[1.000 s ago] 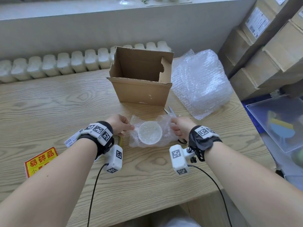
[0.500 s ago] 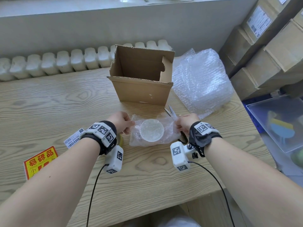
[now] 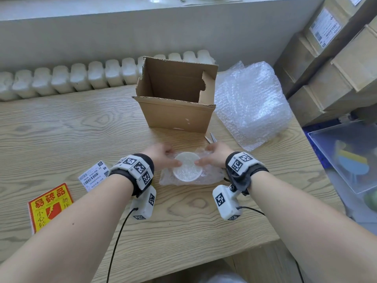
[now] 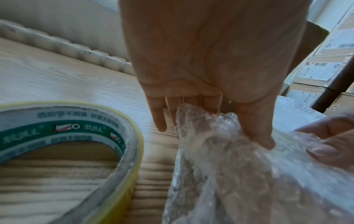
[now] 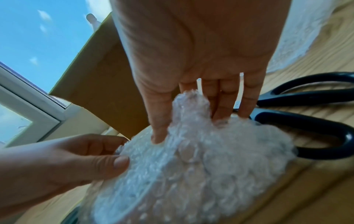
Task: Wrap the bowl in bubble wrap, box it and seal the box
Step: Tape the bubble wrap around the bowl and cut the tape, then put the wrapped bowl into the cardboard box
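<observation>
Both hands meet over the bowl (image 3: 187, 166), which sits upside down on a small sheet of bubble wrap (image 3: 210, 173) near the front middle of the desk (image 3: 61, 127). Left hand (image 3: 161, 158) pinches the wrap's left edge between thumb and fingers and draws it up against the bowl's side; in the left wrist view the thumb presses into the bunched film while the fingers curl behind it. Right hand (image 3: 214, 155) does the same on the right edge, thumb on the film, fingers curled behind a raised fold. The two thumbs rest on the bowl's upturned base, close together but apart. The far part of the wrap looks gathered up under the fingers, though blur there makes it hard to be sure. Open cardboard box (image 3: 175, 99) stands upright just behind the hands, flaps up. To its right, a loose heap of spare bubble wrap (image 3: 253, 103). Scissors (image 5: 310, 115) lie on the desk just right of the bowl, black handles beside the right hand's fingers. Tape roll (image 4: 72, 136) lies flat under the left wrist, close beside the wrap. Further left: a barcode label (image 3: 93, 175) and a red-and-yellow fragile sticker (image 3: 50, 207).
</observation>
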{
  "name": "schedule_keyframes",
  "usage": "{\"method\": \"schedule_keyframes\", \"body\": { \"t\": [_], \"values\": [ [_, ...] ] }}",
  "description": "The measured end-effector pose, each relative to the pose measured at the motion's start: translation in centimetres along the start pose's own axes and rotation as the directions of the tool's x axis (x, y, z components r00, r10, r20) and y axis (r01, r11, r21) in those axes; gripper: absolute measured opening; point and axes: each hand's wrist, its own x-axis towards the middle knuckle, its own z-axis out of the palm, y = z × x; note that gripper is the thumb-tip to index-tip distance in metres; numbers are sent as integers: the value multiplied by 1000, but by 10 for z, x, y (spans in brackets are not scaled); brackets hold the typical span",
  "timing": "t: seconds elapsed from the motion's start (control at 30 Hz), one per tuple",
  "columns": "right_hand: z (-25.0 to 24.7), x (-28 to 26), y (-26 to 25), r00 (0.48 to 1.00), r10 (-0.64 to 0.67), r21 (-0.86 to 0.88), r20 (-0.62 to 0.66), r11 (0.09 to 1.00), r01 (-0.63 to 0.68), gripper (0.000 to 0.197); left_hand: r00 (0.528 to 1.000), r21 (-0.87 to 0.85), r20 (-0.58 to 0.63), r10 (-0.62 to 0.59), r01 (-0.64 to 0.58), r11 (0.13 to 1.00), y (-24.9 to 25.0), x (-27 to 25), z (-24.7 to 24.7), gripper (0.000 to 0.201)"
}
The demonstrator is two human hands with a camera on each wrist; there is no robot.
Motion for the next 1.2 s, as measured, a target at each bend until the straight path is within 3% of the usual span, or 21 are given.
{"method": "schedule_keyframes", "body": {
  "t": [0.1, 0.17, 0.2, 0.27, 0.33, 0.37, 0.47, 0.67, 0.8, 0.9, 1.1, 1.2],
  "values": [
    [-4, -6, -6, 999, -9, -100, -39, 995, 5, 76, 1000, -3, -19, 12, -12, 1000, 1, 1, 1, 46],
    [-4, -11, -14, 986, -137, -185, -95, 976, 118, 77, 1000, 3, -17, 17, -17, 1000, 2, 2, 1, 35],
    [-2, -10, -18, 974, -215, -227, -67, 954, 195, 82, 1000, 4, -18, 20, -20, 1000, 2, 2, 1, 33],
    [4, -10, -24, 952, -283, -279, 113, 911, 304, 98, 999, -5, -27, 21, -21, 1000, 1, 1, 1, 32],
    [12, -9, -27, 934, -228, -360, 277, 876, 321, 115, 999, -6, -41, 26, -26, 1000, 1, 0, 0, 31],
    [16, -7, -25, 932, -204, -415, 298, 852, 319, 121, 999, -9, -46, 29, -29, 1000, 2, -1, -1, 30],
    [26, -6, -20, 944, -233, -539, 235, 777, 326, 127, 996, -39, -87, 36, -40, 998, 3, -6, -3, 25],
    [34, -15, -18, 928, -353, -518, 122, 775, 363, 102, 966, -127, -255, 52, -86, 988, -2, -17, -10, 25],
    [22, -29, -30, 937, -336, -470, 97, 815, 340, 90, 875, -226, -479, 63, -192, 955, -2, -27, -29, 21],
    [0, -47, -47, 937, -335, -371, 101, 861, 347, 91, 755, -235, -654, 52, -269, 934, 1, -38, -53, 33],
    [-46, -80, -88, 907, -411, -338, 93, 844, 417, 92, 524, -243, -852, -15, -369, 897, 7, -58, -102, 19],
    [-71, -90, -106, 890, -454, -304, 43, 843, 444, 91, 491, -195, -871, -1, -345, 918, 12, -59, -120, 21]
  ]
}}
